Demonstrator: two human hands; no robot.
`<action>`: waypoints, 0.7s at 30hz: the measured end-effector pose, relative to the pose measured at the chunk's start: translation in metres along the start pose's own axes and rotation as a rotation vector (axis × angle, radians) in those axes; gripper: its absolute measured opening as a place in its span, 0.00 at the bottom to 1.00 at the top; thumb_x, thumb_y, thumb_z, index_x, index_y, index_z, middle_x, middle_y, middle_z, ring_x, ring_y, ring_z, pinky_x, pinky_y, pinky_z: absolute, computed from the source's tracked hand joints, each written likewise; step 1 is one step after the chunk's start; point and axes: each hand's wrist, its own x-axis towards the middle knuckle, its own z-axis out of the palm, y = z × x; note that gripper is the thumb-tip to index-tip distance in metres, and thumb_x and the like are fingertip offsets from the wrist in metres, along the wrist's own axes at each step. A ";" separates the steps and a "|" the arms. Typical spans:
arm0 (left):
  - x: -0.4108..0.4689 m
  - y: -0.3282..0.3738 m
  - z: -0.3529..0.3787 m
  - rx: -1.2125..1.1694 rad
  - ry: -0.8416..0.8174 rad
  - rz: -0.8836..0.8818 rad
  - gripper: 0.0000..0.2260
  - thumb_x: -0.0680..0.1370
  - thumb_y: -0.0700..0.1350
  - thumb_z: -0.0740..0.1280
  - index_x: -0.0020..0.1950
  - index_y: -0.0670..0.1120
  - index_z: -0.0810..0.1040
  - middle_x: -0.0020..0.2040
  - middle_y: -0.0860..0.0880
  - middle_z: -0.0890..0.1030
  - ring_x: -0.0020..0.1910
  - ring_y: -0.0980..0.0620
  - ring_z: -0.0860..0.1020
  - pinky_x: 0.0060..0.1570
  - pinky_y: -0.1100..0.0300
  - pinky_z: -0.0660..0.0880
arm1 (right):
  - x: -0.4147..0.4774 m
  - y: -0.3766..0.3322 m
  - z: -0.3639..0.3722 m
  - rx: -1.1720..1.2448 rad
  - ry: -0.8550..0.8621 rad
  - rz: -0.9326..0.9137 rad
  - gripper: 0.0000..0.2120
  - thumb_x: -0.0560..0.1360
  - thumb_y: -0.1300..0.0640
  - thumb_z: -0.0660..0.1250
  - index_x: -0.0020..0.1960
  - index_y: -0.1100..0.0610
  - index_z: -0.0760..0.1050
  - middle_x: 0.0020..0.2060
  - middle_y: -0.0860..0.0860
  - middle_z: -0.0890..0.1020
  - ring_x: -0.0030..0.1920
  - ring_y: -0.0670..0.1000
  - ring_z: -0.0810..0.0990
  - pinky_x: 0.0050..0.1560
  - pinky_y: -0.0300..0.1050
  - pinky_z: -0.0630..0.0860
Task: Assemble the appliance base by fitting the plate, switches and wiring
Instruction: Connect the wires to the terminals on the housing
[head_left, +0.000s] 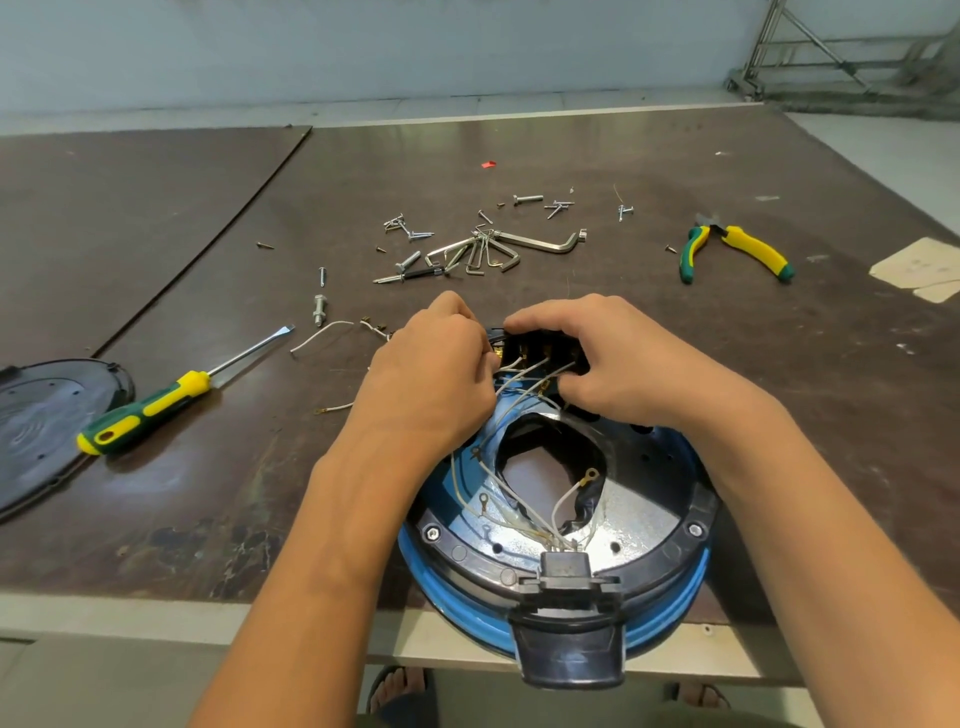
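Base (641, 512) lay underside up at the desk's (779, 389) near edge, its blue rim overhanging. Its one black handle (569, 654) pointed straight at the person, so the line from the handle to the switch block (540, 348) ran near to far. Inside the open shell lay a loose bundle of white wires (563, 499), fanning from a connector behind the handle up to the block; at least three ended in free ring terminals. A ragged central hole showed the desk through it.

The right hand (623, 358) clasped the switch block at the far rim, fingers curled over its top and thumb beneath. The left hand (431, 374) was curled at the block's left end among the wires; its fingertips were hidden, so what it gripped could not be told.

One screwdriver (156, 410) lay to the left, blade pointing far-right. One black plate (47, 415) sat at the left edge. Beyond the hands lay one ring of hex keys (488, 254) amid scattered screws (527, 198), too many and too small to count surely. One pair of pliers (737, 249) lay far right, jaws pointing away.
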 end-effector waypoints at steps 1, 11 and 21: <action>0.000 0.000 0.000 0.001 0.004 0.000 0.11 0.81 0.50 0.64 0.51 0.45 0.83 0.57 0.50 0.74 0.52 0.44 0.76 0.50 0.45 0.76 | 0.000 0.001 -0.001 0.000 -0.017 0.003 0.33 0.69 0.68 0.67 0.71 0.47 0.74 0.64 0.46 0.80 0.65 0.47 0.77 0.67 0.47 0.73; 0.004 0.001 0.000 0.002 0.032 0.019 0.11 0.80 0.51 0.66 0.51 0.46 0.84 0.55 0.49 0.76 0.51 0.43 0.78 0.52 0.46 0.77 | -0.003 0.008 -0.006 0.045 -0.070 0.010 0.40 0.66 0.74 0.61 0.72 0.45 0.72 0.65 0.44 0.79 0.67 0.44 0.75 0.68 0.46 0.72; 0.003 0.000 -0.002 -0.092 0.068 0.032 0.08 0.79 0.50 0.68 0.50 0.48 0.84 0.52 0.48 0.78 0.50 0.45 0.78 0.52 0.50 0.76 | -0.015 0.011 -0.019 0.083 0.162 -0.116 0.15 0.70 0.67 0.71 0.49 0.49 0.81 0.59 0.47 0.80 0.62 0.46 0.77 0.65 0.43 0.70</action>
